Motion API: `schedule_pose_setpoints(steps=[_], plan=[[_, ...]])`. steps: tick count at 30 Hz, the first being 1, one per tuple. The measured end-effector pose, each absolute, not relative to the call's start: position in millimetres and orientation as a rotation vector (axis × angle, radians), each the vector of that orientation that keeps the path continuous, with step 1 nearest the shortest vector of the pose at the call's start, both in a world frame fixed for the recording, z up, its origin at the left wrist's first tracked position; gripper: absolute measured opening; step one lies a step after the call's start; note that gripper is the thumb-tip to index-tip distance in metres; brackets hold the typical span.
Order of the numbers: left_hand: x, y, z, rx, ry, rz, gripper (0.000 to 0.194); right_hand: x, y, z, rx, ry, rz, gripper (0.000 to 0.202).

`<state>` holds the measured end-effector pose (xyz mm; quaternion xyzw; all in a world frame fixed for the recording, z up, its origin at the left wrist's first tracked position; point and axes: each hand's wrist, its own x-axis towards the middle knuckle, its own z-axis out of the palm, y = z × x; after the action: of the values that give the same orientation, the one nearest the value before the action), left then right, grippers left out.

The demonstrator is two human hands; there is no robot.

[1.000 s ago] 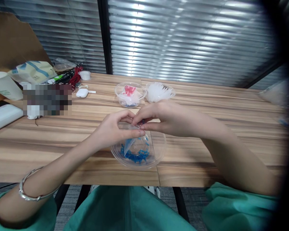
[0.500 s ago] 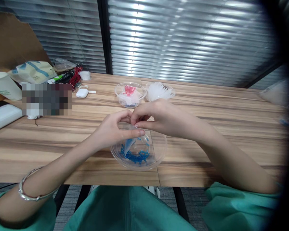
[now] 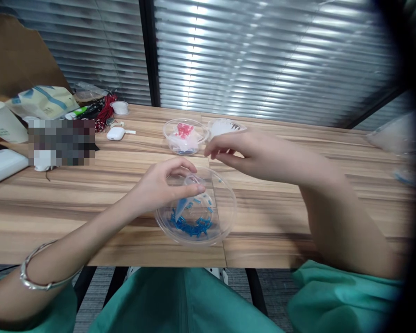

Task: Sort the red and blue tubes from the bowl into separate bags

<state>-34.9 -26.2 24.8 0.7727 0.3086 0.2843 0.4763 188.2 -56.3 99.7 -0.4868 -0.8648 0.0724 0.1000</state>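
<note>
My left hand (image 3: 166,182) is over the left side of a clear round plastic bowl (image 3: 229,217). Its thumb and fingers hold the top of a small clear plastic bag (image 3: 180,206), which slants down into the bowl and looks bluish at its lower part. Many short, thin blue pieces (image 3: 194,227) lie loose in the bowl, mostly along its near side. My right hand (image 3: 234,150) hovers beyond the bowl's right side, fingers bent and slightly apart; I see nothing in it. The palm side of both hands is partly hidden.
Behind the bowl stand a clear tub (image 3: 168,138) with red and white contents and a dish of white pointed pieces (image 3: 222,126). To the left are a white earphone case (image 3: 115,133), red wires (image 3: 106,110), a paper cup (image 3: 7,122) and a white box (image 3: 5,166).
My right hand has let go near the bag and moved right and away from my left hand. My left hand stays over the bowl with the bag.
</note>
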Motion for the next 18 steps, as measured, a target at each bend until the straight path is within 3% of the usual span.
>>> schedule_pose_setpoints(steps=[5,9,12,18], plan=[[-35.2,-25.1,23.5,1.891,0.804,0.690,0.040,200.2,-40.7,83.0,-1.848,-2.819,0.183,0.026],[-35.1,-25.2,24.8,1.900,0.817,0.683,0.040,188.6,-30.6,65.7,-2.205,-2.901,0.427,0.026],[-34.3,-27.1,28.0,1.888,0.836,0.657,0.040,183.4,-25.3,54.4,-2.184,-2.862,0.449,0.019],[-34.2,-27.6,27.4,1.898,0.839,0.664,0.038,186.6,-19.0,43.2,-1.978,-2.901,0.473,0.023]])
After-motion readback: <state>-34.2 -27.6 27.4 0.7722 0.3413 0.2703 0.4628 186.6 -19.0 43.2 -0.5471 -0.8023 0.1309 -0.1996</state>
